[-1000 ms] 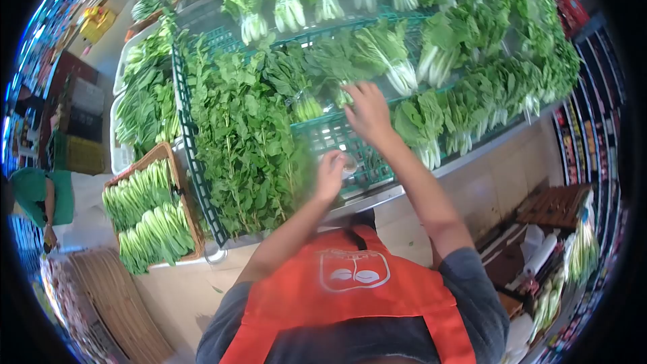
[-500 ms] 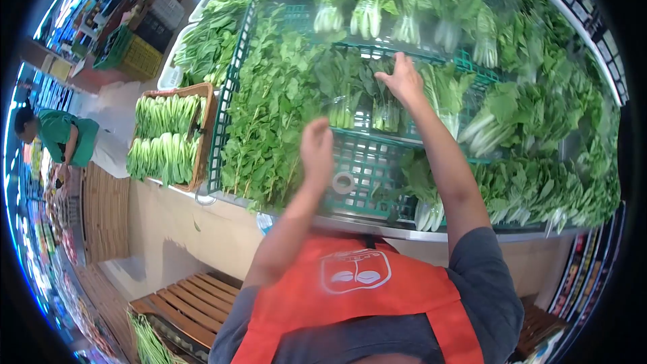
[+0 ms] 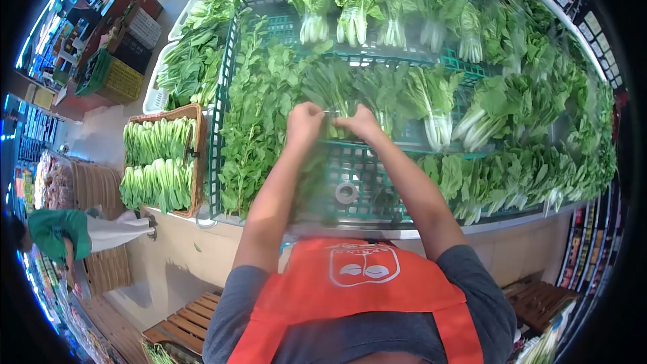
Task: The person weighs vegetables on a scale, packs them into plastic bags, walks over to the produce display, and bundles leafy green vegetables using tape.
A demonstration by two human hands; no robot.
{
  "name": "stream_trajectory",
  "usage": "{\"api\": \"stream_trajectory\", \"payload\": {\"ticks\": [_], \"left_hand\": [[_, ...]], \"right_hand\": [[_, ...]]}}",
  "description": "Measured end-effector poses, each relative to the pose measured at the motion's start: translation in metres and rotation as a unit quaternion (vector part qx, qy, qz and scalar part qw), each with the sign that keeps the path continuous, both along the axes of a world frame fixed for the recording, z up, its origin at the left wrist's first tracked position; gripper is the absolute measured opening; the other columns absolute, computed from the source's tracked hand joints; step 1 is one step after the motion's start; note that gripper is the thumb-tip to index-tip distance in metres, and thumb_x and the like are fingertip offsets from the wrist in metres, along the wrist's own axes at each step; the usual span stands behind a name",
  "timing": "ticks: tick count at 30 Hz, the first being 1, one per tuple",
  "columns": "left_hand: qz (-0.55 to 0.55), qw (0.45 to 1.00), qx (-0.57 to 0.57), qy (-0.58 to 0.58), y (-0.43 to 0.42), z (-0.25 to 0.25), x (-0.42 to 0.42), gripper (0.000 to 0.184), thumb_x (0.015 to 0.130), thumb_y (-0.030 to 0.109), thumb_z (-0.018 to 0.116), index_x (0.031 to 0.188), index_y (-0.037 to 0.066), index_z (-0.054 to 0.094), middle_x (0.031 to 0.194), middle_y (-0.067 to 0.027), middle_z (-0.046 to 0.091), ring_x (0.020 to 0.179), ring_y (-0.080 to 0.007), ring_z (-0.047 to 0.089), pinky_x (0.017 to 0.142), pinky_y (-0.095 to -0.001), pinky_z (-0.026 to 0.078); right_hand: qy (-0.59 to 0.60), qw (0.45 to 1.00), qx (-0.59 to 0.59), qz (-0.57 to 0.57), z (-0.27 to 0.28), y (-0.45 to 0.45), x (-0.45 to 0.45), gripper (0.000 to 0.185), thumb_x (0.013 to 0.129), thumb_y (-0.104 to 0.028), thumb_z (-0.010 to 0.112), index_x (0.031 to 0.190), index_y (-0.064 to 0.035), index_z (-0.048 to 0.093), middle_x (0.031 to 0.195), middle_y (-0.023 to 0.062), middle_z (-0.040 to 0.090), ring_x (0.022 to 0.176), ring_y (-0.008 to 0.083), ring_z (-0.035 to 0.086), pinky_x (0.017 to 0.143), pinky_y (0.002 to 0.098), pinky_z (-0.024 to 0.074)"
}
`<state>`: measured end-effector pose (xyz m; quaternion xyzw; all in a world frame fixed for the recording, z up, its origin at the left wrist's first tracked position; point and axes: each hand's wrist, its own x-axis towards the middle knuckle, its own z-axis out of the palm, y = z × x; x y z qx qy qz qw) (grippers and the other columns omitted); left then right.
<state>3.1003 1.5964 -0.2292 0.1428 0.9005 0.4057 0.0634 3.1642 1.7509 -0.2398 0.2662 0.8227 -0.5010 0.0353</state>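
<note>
A bunch of dark leafy greens [image 3: 329, 84] lies in the middle row with its stalks toward me. My left hand [image 3: 305, 121] is closed, fingers pinched at the left side of the stalks. From the right, my right hand [image 3: 360, 123] grips the same stalks with thumb and fingers. Whether a band or tape is between the fingers is too small to tell. Beside my right hand is another dark green bunch [image 3: 381, 91], then a pale-stalked lettuce-like bunch [image 3: 435, 104]. A white roll of tape [image 3: 346, 193] rests in the green crate [image 3: 360, 162] nearer me.
Loose leafy stems [image 3: 253, 128] fill the crate's left side. A wicker basket [image 3: 199, 162] of pale-stemmed greens stands farther left. More greens [image 3: 512, 182] cover the right side. The metal shelf edge [image 3: 404, 232] runs before me. A person in green [image 3: 64, 236] is at far left.
My right hand has moved left and toward me onto the bunch; my left hand has come up beside it. The pale-stalked bunch near the front edge is no longer there. The person in green has shifted.
</note>
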Motion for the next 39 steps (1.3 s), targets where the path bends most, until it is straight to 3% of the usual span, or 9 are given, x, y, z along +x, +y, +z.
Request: {"api": "stream_trajectory", "payload": {"ticks": [8, 12, 20, 27, 30, 33, 35, 37, 39], "left_hand": [[-0.032, 0.964, 0.160, 0.209, -0.002, 0.056, 0.031, 0.006, 0.074, 0.005, 0.066, 0.078, 0.002, 0.063, 0.072, -0.0052, 0.060, 0.060, -0.0131, 0.052, 0.058, -0.0247, 0.043], [0.000, 0.883, 0.410, -0.230, -0.001, 0.083, 0.045, 0.006, 0.077, 0.004, 0.065, 0.081, 0.001, 0.062, 0.072, -0.0009, 0.060, 0.063, -0.0079, 0.053, 0.057, -0.0213, 0.043], [-0.156, 0.935, 0.316, 0.029, 0.001, 0.126, 0.092, 0.005, 0.076, 0.002, 0.064, 0.080, 0.001, 0.061, 0.069, -0.0008, 0.059, 0.065, -0.0072, 0.057, 0.063, -0.0201, 0.045], [-0.024, 0.918, 0.369, -0.143, 0.007, 0.103, 0.078, 0.008, 0.081, 0.005, 0.055, 0.083, 0.000, 0.061, 0.073, -0.0059, 0.061, 0.064, -0.0137, 0.059, 0.062, -0.0252, 0.047], [0.000, 0.846, 0.470, -0.251, 0.020, 0.074, 0.069, 0.015, 0.082, 0.014, 0.055, 0.083, 0.000, 0.060, 0.078, -0.0047, 0.061, 0.068, -0.0145, 0.057, 0.062, -0.0251, 0.045], [-0.001, 0.861, 0.469, -0.199, 0.030, 0.044, 0.079, 0.016, 0.085, 0.016, 0.052, 0.089, 0.002, 0.059, 0.084, -0.0047, 0.060, 0.076, -0.0182, 0.057, 0.067, -0.0279, 0.045], [-0.095, 0.807, 0.550, -0.194, 0.019, -0.003, 0.073, 0.024, 0.088, 0.021, 0.051, 0.106, 0.005, 0.054, 0.099, -0.0065, 0.058, 0.090, -0.0211, 0.055, 0.079, -0.0315, 0.044], [-0.060, 0.612, 0.697, -0.368, 0.007, 0.092, 0.111, 0.032, 0.089, 0.024, 0.050, 0.116, 0.006, 0.049, 0.105, -0.0076, 0.056, 0.094, -0.0218, 0.054, 0.083, -0.0325, 0.043], [-0.112, 0.622, 0.676, -0.379, 0.005, 0.120, 0.119, 0.034, 0.089, 0.030, 0.053, 0.109, 0.002, 0.053, 0.106, -0.0097, 0.058, 0.104, -0.0208, 0.050, 0.095, -0.0362, 0.036]], "right_hand": [[0.137, 0.967, -0.192, -0.099, 0.033, 0.017, 0.039, 0.051, 0.067, -0.026, 0.076, 0.103, 0.0000, 0.051, 0.093, 0.0087, 0.060, 0.083, 0.0146, 0.057, 0.074, 0.0268, 0.0449], [0.247, 0.934, -0.243, -0.091, 0.072, 0.012, 0.059, 0.037, 0.073, -0.015, 0.071, 0.101, -0.0013, 0.050, 0.091, 0.0053, 0.060, 0.081, 0.0127, 0.057, 0.073, 0.0261, 0.0450], [0.286, 0.851, -0.422, -0.126, 0.117, 0.004, 0.083, 0.040, 0.073, -0.009, 0.071, 0.103, -0.0034, 0.045, 0.092, 0.0089, 0.060, 0.080, 0.0138, 0.060, 0.069, 0.0276, 0.0496], [0.273, 0.844, -0.452, -0.095, 0.127, -0.001, 0.109, 0.037, 0.074, -0.007, 0.070, 0.102, -0.0051, 0.045, 0.091, 0.0092, 0.060, 0.079, 0.0152, 0.061, 0.067, 0.0284, 0.0510], [0.276, 0.819, -0.498, -0.078, 0.124, -0.013, 0.116, 0.035, 0.075, -0.006, 0.069, 0.102, -0.0059, 0.047, 0.091, 0.0065, 0.060, 0.080, 0.0136, 0.060, 0.069, 0.0280, 0.0493], [0.291, 0.807, -0.510, -0.059, 0.137, -0.020, 0.121, 0.031, 0.077, -0.009, 0.067, 0.102, -0.0067, 0.048, 0.090, 0.0045, 0.060, 0.079, 0.0124, 0.059, 0.068, 0.0271, 0.0481], [0.290, 0.794, -0.531, -0.063, 0.147, -0.022, 0.125, 0.029, 0.078, -0.011, 0.065, 0.102, -0.0068, 0.048, 0.090, 0.0047, 0.060, 0.079, 0.0125, 0.059, 0.068, 0.0273, 0.0482], [0.300, 0.803, -0.510, -0.070, 0.142, -0.018, 0.124, 0.029, 0.079, -0.012, 0.064, 0.103, -0.0069, 0.048, 0.090, 0.0051, 0.061, 0.079, 0.0128, 0.059, 0.068, 0.0272, 0.0483], [0.302, 0.810, -0.496, -0.076, 0.139, -0.017, 0.126, 0.029, 0.080, -0.013, 0.064, 0.104, -0.0068, 0.048, 0.092, 0.0055, 0.061, 0.081, 0.0133, 0.060, 0.069, 0.0274, 0.0484]]}}
